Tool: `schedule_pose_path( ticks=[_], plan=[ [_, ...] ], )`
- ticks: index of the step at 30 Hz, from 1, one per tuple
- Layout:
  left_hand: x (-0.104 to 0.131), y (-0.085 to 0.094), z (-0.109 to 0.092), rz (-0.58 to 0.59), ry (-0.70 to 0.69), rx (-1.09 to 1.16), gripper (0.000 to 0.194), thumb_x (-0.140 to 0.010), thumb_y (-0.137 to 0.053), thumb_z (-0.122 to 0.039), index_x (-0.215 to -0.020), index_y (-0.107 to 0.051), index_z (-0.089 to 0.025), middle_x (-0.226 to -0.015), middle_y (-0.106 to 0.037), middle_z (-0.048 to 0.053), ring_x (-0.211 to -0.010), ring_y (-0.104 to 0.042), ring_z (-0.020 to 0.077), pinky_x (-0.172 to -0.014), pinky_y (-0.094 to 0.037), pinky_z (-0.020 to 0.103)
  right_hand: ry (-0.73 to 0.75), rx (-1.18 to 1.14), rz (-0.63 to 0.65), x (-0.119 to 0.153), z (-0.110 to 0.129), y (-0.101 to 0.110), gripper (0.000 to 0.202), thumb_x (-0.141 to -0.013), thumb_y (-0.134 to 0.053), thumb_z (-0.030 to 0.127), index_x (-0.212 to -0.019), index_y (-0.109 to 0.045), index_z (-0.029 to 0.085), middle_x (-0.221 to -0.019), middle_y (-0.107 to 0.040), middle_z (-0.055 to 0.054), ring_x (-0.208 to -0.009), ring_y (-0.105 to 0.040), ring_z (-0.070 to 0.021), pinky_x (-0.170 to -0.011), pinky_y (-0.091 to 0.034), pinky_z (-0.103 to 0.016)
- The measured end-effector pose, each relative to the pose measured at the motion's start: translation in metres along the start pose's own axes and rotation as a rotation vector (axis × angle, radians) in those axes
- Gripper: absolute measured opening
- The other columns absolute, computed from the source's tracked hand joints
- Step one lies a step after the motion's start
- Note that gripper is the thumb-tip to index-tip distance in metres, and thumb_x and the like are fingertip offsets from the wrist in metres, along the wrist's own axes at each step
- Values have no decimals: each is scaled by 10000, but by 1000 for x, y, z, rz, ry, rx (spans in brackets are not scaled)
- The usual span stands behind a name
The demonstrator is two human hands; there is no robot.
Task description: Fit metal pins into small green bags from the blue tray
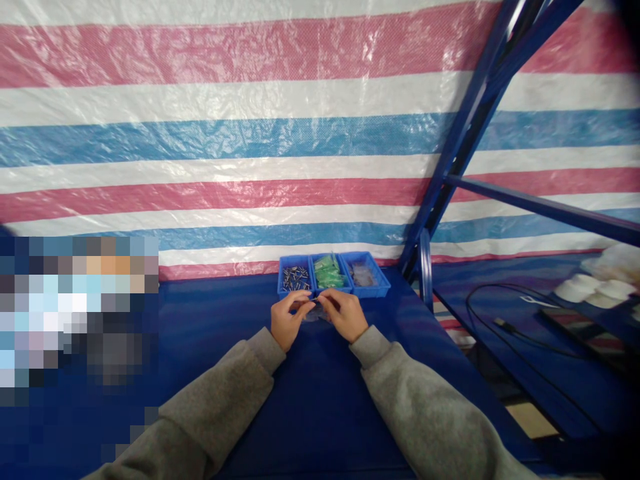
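From the head view, our left hand [290,320] and right hand [348,315] meet just in front of the middle bin [323,255], which holds green packs [329,272]. Each thumb and finger pinch a tiny thing [315,299] right at their tips, too small for us to name. Something clear [317,313] shows just under it. Left of the middle bin, we see screw-like bits [296,276]; right of it, clear bags [363,274].

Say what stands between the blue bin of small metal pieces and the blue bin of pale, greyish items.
A third blue bin, holding green packets, stands between them, as the head view shows.
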State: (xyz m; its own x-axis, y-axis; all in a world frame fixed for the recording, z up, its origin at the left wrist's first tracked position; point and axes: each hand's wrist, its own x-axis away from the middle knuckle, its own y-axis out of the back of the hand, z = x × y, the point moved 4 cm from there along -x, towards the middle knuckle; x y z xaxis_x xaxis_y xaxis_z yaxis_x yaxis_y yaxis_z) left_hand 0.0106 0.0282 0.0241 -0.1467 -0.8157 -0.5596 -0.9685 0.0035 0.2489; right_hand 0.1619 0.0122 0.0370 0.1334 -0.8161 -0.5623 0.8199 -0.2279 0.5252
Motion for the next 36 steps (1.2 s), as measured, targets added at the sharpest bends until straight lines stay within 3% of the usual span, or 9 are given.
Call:
schedule_pose_path(
  ticks=[4, 11, 18, 21, 24, 27, 30, 32, 36],
  plan=[
    [0, -1, 2, -8, 8, 58, 204, -766, -634, -336, -836, -659, -147, -806, -673, 49, -545, -595, 108, -527, -530, 227, 0, 8, 11, 0, -1, -1, 286, -911, -411, 346, -760, -601, 194, -655, -624, -28, -604, -597, -155, -574, -419, -233],
    [-4, 2, 8, -40, 80, 50, 194, -755, -646, -314, -853, -665, -147, -830, -686, 51, -762, -650, 164, -749, -533, 289, 19, 10, 61, 1, -3, -6, 275, -918, -404, 316, -765, -600, 198, -617, -596, -11, -581, -580, -147, -588, -414, -232],
    [-5, 1, 11, -51, 97, 75, 189, -766, -628, -332, -779, -613, -144, -795, -656, 43, -757, -631, 158, -744, -516, 288, 18, 48, 123, 0, -2, -10, 275, -917, -412, 301, -748, -605, 200, -621, -602, -1, -568, -571, -131, -586, -396, -213],
    [-4, 0, 6, -29, 100, 124, 182, -803, -589, -326, -790, -547, -149, -891, -660, 68, -836, -632, 169, -773, -510, 306, 9, 91, 156, 1, -4, -12, 272, -907, -421, 290, -738, -611, 194, -638, -615, -9, -593, -575, -131, -600, -383, -209],
    [-3, -2, 4, -1, 123, 170, 163, -849, -530, -314, -827, -475, -162, -932, -665, 82, -848, -639, 171, -742, -513, 305, -46, 167, 141, 0, -10, -12, 270, -879, -452, 284, -676, -599, 183, -592, -597, -8, -570, -559, -130, -580, -356, -213],
    [-3, 0, 3, -18, 118, 121, 158, -866, -504, -318, -857, -462, -167, -810, -659, 47, -729, -634, 147, -653, -503, 259, -101, 205, 79, -2, -6, -4, 306, -849, -471, 283, -573, -549, 175, -511, -540, 0, -496, -502, -117, -537, -322, -224],
    [-3, 2, 1, -29, 87, 6, 156, -878, -480, -321, -896, -501, -167, -729, -625, 12, -625, -592, 121, -592, -474, 228, -131, 127, -9, -4, 28, 13, 355, -836, -478, 307, -506, -478, 176, -453, -463, 15, -446, -427, -103, -502, -304, -235],
    [-4, 3, -3, -12, 54, -71, 180, -887, -461, -315, -946, -549, -170, -772, -632, 20, -668, -594, 128, -629, -475, 233, -83, -105, 55, -2, 69, 24, 365, -855, -462, 334, -526, -480, 175, -456, -457, 22, -440, -418, -95, -481, -315, -231],
    [-3, 2, -10, 37, -24, -170, 243, -899, -436, -287, -1022, -623, -193, -961, -656, 47, -857, -608, 160, -777, -470, 259, 235, -711, 227, 31, 156, 47, 358, -851, -480, 439, -611, -522, 177, -555, -554, 9, -526, -528, -98, -555, -422, -244]
  ],
)
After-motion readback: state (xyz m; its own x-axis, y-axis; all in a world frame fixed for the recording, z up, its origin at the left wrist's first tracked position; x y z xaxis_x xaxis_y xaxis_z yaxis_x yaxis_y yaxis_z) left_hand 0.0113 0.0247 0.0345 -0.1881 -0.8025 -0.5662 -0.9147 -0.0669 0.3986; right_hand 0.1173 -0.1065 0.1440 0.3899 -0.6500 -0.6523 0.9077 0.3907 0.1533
